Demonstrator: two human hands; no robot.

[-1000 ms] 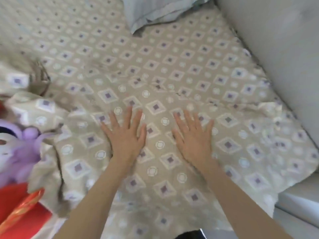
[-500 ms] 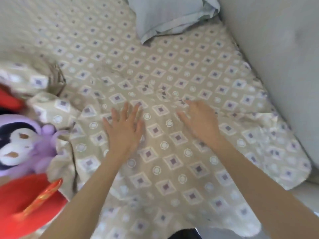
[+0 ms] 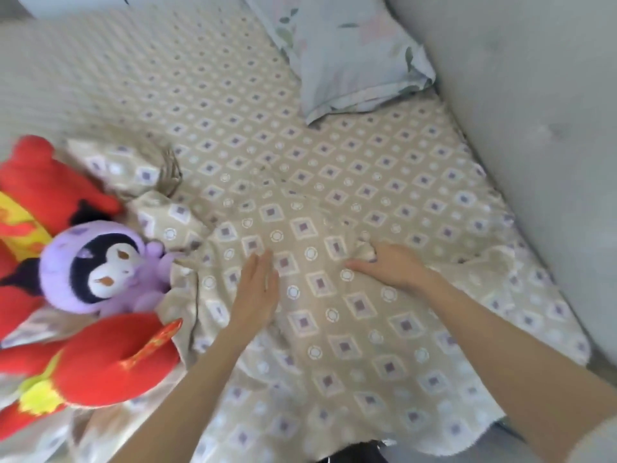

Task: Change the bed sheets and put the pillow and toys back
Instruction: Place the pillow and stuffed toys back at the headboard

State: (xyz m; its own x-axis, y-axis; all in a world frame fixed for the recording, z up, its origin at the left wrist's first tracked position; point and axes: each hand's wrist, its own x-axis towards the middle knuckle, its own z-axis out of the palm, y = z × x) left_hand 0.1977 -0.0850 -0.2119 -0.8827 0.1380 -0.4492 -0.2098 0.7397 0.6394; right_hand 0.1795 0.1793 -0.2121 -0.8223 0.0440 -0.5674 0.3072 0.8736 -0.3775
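A beige bed sheet (image 3: 334,168) with purple diamond and circle print covers the bed, wrinkled near its front and left. My left hand (image 3: 257,289) lies on it with straight fingers, tilted on its edge. My right hand (image 3: 390,267) rests on the sheet to the right, fingers curled around a small raised fold of cloth. A pale blue floral pillow (image 3: 347,51) lies at the back right. A purple plush toy (image 3: 96,265) with a black-and-white face sits at the left, between red plush toys (image 3: 96,359).
A grey padded headboard or wall (image 3: 534,128) runs along the right side of the bed. The sheet's front edge hangs loose over the mattress corner at the lower right. Bunched sheet folds lie beside the toys at the left.
The view has shifted back and left, showing more of the toys and pillow. My right hand moved right and curled onto a fold; my left hand turned onto its edge.
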